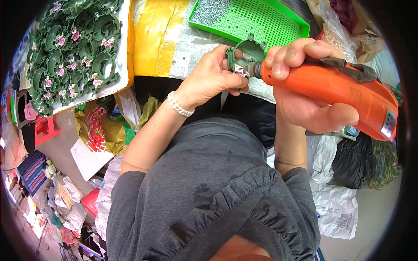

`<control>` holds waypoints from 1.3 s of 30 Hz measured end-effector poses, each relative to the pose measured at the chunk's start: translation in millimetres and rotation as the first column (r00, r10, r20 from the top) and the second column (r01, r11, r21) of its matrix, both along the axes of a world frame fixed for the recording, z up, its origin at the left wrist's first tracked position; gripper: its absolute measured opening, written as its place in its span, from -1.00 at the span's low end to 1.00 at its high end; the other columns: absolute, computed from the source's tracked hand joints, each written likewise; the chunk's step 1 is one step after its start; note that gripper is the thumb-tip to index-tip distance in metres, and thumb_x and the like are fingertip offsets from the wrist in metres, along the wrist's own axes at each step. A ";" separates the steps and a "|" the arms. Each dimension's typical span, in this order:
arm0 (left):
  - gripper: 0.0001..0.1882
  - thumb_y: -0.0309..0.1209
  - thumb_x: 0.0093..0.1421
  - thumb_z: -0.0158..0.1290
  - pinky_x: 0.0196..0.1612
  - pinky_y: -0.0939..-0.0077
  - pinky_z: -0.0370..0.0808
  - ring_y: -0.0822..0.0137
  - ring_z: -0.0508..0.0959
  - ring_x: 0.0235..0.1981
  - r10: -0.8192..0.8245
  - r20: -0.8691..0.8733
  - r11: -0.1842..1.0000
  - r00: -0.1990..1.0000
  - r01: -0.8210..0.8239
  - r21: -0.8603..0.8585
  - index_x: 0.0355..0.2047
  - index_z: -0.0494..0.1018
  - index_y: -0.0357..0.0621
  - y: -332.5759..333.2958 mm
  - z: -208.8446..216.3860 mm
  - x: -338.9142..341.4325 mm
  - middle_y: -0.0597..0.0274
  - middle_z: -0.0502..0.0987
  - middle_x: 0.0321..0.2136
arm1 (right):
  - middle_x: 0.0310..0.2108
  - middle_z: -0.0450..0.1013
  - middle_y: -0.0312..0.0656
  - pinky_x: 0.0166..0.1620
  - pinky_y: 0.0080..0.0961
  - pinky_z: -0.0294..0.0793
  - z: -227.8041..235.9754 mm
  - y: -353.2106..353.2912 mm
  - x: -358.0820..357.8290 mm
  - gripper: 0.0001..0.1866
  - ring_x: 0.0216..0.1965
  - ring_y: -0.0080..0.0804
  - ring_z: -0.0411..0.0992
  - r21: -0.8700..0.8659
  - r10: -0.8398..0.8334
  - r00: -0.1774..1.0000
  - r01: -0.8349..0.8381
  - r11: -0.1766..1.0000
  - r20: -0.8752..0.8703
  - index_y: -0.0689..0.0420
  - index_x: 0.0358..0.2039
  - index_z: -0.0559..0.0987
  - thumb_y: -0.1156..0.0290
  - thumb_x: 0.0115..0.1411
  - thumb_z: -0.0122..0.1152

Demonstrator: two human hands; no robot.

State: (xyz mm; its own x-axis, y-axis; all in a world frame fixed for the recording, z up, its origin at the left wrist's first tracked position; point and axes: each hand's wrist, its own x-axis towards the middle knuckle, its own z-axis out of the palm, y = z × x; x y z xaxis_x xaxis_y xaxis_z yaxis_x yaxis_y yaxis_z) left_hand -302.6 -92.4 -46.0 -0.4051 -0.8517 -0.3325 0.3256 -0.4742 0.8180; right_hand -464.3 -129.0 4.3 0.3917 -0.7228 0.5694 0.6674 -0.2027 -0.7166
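Between the fingers of my left hand [213,74] is a dark green plastic ring part [253,50] with small clips on its rim and a pink and white piece at its near side. My right hand [300,82] is wrapped round an orange cordless screwdriver [331,82]. The tool's dark chuck [254,69] points left and meets the ring part by the pink and white piece. Its very tip and any screw there are hidden by the part and my fingers.
A bright green perforated tray [270,26] holding small silver screws [211,12] lies beyond my hands. At the left, many similar green ring parts [65,65] fill a white-lined box [125,48]. Plastic bags [352,161] and a red stool [45,130] stand around below.
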 end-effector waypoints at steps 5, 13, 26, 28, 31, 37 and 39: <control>-0.54 -0.55 0.00 0.10 -0.49 0.67 0.51 0.38 0.59 -0.43 0.002 0.017 1.000 1.000 -0.001 -0.031 -0.09 0.21 -0.24 0.5 -0.6 0.0 0.20 0.52 -0.39 | -0.26 0.34 -0.16 -0.22 -0.35 0.30 -7.9 -0.7 6.3 -0.05 -0.37 -0.41 0.34 0.025 -0.027 0.999 0.027 0.999 0.019 0.20 -0.04 0.35 -0.47 -0.12 -0.01; -0.56 -0.63 -0.07 0.09 -0.55 0.65 0.47 0.37 0.56 -0.53 0.062 -0.018 0.998 0.998 -0.062 0.015 -0.17 0.19 -0.29 1.4 -1.1 -5.8 0.16 0.49 -0.46 | -0.33 0.34 -0.15 -0.27 -0.35 0.31 -12.1 5.7 10.3 -0.08 -0.41 -0.39 0.34 0.034 -0.094 0.995 0.095 0.995 -0.010 0.21 -0.08 0.37 -0.44 -0.13 0.04; -0.60 -0.55 -0.04 0.10 -0.47 0.62 0.51 0.38 0.57 -0.48 0.067 0.004 0.997 0.998 -0.067 -0.032 -0.15 0.28 -0.24 3.4 2.0 -2.1 0.18 0.53 -0.47 | -0.29 0.27 -0.24 -0.23 -0.42 0.22 12.7 7.7 0.9 -0.02 -0.37 -0.42 0.27 0.076 0.055 0.998 -0.051 0.996 -0.045 0.08 0.00 0.35 -0.47 -0.24 0.12; -0.58 -0.55 -0.08 0.12 -0.46 0.62 0.52 0.39 0.56 -0.49 0.079 -0.029 0.995 0.996 -0.081 -0.065 -0.17 0.27 -0.29 10.6 3.6 3.4 0.17 0.51 -0.46 | -0.34 0.24 -0.25 -0.25 -0.50 0.16 22.1 17.3 1.7 -0.06 -0.41 -0.46 0.24 0.288 -0.065 0.992 0.031 0.957 0.109 0.06 -0.09 0.40 -0.44 -0.32 0.20; -0.55 -0.65 -0.09 0.11 -0.49 0.62 0.50 0.46 0.52 -0.51 0.053 -0.090 0.992 0.995 -0.063 -0.108 -0.15 0.26 -0.27 29.0 -0.9 15.4 0.21 0.49 -0.46 | -0.42 0.23 -0.24 -0.28 -0.44 0.10 30.0 8.3 -20.4 -0.13 -0.45 -0.46 0.24 0.140 -0.202 0.979 0.198 0.970 0.012 0.10 -0.19 0.44 -0.43 -0.30 0.15; -0.45 -0.62 -0.11 0.17 -0.11 0.52 0.46 0.44 0.46 -0.19 0.206 0.136 0.965 0.969 -0.179 -0.190 -0.06 0.27 -0.26 93.3 4.3 84.3 0.25 0.41 -0.17 | -0.33 0.25 -0.13 -0.23 -0.38 0.15 27.8 -7.8 -37.8 -0.10 -0.40 -0.39 0.26 -0.004 -0.106 0.990 0.106 0.994 -0.088 0.20 -0.07 0.39 -0.39 -0.15 0.06; -0.46 -0.62 -0.13 0.20 -0.13 0.55 0.46 0.46 0.47 -0.21 0.261 0.226 0.964 0.939 -0.240 -0.115 -0.08 0.32 -0.23 117.0 -2.8 114.2 0.28 0.43 -0.17 | -0.33 0.25 -0.13 -0.21 -0.34 0.17 23.2 -10.4 -37.5 -0.12 -0.40 -0.38 0.26 0.047 -0.114 0.989 0.119 0.992 -0.095 0.20 -0.05 0.38 -0.37 -0.12 0.05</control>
